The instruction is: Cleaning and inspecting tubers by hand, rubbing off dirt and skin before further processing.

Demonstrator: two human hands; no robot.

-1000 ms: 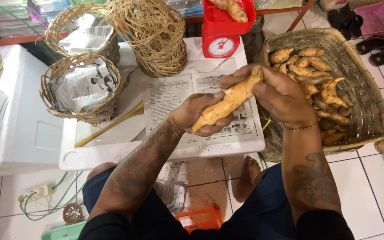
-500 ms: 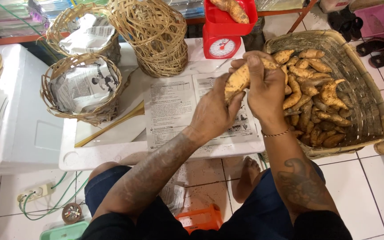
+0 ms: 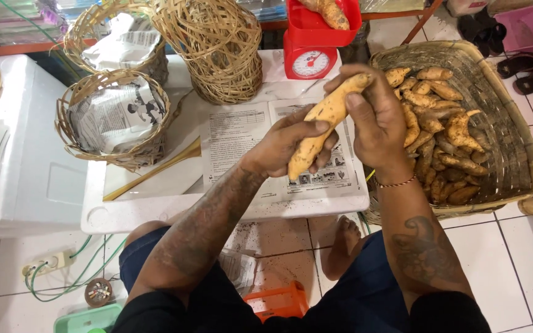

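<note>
Over a newspaper-covered white table (image 3: pixel 155 206), both hands, left (image 3: pixel 288 145) and right (image 3: pixel 374 120), closed around one long tuber (image 3: pixel 322 123).

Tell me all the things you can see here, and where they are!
sweet potato: one, tan-yellow, held in both hands
sweet potatoes: many, orange-brown, in the big basket
big basket: one, woven, right
scale: one, red, top centre, a tuber in its pan
small baskets: several, woven, left and top, two lined with newspaper
newspaper: flat sheet, on the white table
sandals: dark, top right floor
left hand: grips the lower part
right hand: grips the upper end
</note>
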